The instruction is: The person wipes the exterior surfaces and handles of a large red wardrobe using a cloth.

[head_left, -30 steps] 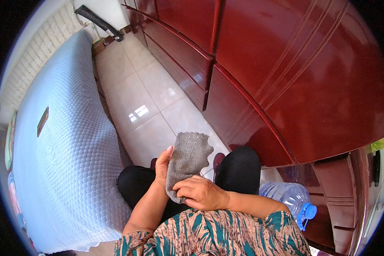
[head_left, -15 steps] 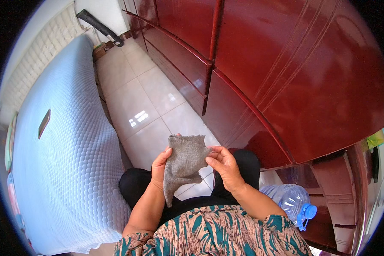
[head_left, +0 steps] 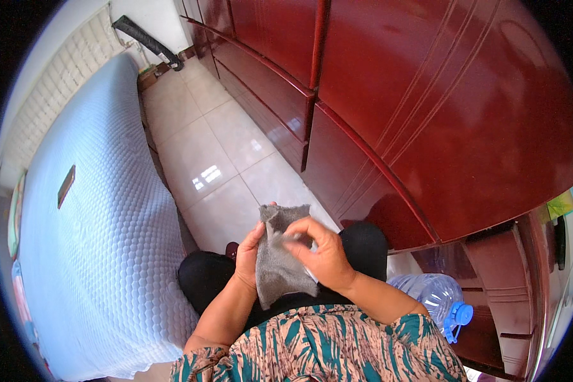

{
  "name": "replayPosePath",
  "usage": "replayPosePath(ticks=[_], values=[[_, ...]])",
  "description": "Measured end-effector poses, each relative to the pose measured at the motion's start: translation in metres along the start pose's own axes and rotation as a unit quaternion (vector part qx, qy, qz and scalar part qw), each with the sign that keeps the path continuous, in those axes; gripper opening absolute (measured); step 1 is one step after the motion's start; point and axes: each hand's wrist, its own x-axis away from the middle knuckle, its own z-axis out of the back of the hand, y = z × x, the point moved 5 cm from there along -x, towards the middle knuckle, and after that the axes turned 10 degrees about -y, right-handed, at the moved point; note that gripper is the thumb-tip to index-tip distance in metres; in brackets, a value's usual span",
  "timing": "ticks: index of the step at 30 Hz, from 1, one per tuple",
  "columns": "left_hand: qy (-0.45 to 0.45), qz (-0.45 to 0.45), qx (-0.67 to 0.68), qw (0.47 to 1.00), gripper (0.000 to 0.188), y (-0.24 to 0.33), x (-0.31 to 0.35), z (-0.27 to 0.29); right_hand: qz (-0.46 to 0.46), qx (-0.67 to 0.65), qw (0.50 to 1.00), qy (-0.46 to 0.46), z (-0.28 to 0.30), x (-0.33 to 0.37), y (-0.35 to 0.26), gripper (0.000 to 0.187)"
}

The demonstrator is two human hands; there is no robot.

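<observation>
A piece of grey knitted cloth [head_left: 280, 270] with a ragged upper edge hangs over my lap. My left hand [head_left: 249, 254] grips it along its left side, thumb on top and the other fingers behind. Over the cloth's upper right part is my right hand [head_left: 325, 253], its thumb and forefinger brought together in a pinch. The fingertips of that hand are blurred, and whatever they may hold is too small to make out. Part of the cloth is hidden behind the right hand.
On the left is a bed with a light blue quilted cover [head_left: 108, 254], a flat phone-like object [head_left: 66, 186] lying on it. Dark red glossy cabinets [head_left: 426, 127] stand ahead and right. A large clear water bottle [head_left: 430, 296] with a blue cap lies at my right. Pale floor tiles [head_left: 197, 146] run between.
My right hand has left the cloth's right edge and moved left over its face, fingers now pinched. The cloth has turned, and my left hand has shifted slightly right with it.
</observation>
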Motion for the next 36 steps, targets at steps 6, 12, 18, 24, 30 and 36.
replayPosePath(ticks=[6, 12, 18, 24, 30, 36], values=[[-0.038, -0.004, -0.013, 0.999, 0.049, 0.000, 0.001, -0.016, 0.022, 0.107, 0.986, 0.124, 0.016, 0.008, 0.027, 0.020], [-0.020, -0.018, -0.046, 0.999, 0.048, 0.004, 0.004, -0.014, -0.110, -0.364, 0.923, 0.056, 0.003, 0.011, 0.046, 0.013], [-0.034, -0.053, -0.314, 0.947, 0.063, 0.018, 0.003, -0.025, -0.082, -0.214, 0.970, 0.076, 0.019, 0.013, 0.031, 0.012], [-0.120, -0.188, -0.575, 0.787, 0.071, 0.028, 0.011, -0.057, -0.005, 0.032, 0.996, 0.083, 0.035, 0.012, -0.003, 0.013], [-0.144, -0.207, -0.804, 0.539, 0.036, 0.016, 0.019, -0.094, 0.004, 0.037, 0.997, 0.071, 0.034, 0.014, -0.004, 0.014], [-0.117, -0.151, -0.897, 0.399, 0.030, 0.017, 0.015, -0.102, 0.029, 0.101, 0.994, 0.021, 0.031, 0.014, -0.011, 0.012]])
